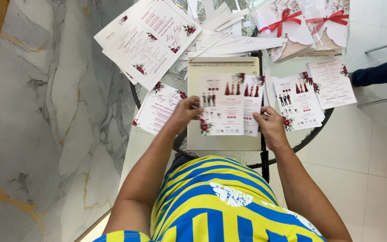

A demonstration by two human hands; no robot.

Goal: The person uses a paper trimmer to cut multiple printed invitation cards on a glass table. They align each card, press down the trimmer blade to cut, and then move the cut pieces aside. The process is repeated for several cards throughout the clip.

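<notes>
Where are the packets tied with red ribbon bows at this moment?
In the head view, the ribbon-tied packets lie at the table's far right edge, beyond the card stacks and right of the paper strips.

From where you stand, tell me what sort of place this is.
Probably a home room used as a craft corner, not a print shop: a small round glass table on a white tiled floor, a marble-look wall panel, and ribbon-tied invitation packs beside printed cards.
</notes>
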